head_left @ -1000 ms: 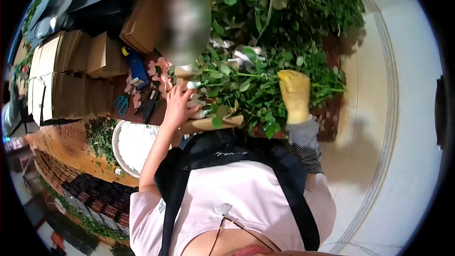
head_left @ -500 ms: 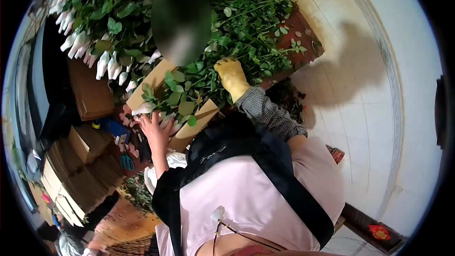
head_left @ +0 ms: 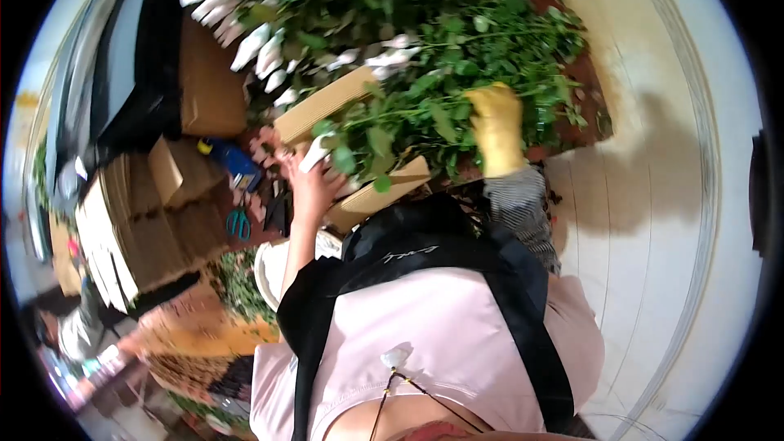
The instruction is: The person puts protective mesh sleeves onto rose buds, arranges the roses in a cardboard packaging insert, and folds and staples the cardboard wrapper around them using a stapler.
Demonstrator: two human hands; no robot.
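Stems point(head_left: 408, 114) apparently pass through the gloved right grip point(head_left: 498, 131).

Has a pale floor point(head_left: 604, 212) on the right, crossed by thin lines and edged by a grey band point(head_left: 713, 155) below a white wall point(head_left: 743, 90). Catches bright light there, with a broad, soft shadow point(head_left: 653, 147) beside the red-brown counter point(head_left: 590, 86). Turns orange-brown at lower left, with a patch of ground point(head_left: 216, 341) flecked with dark bits; grows indistinct farther left.
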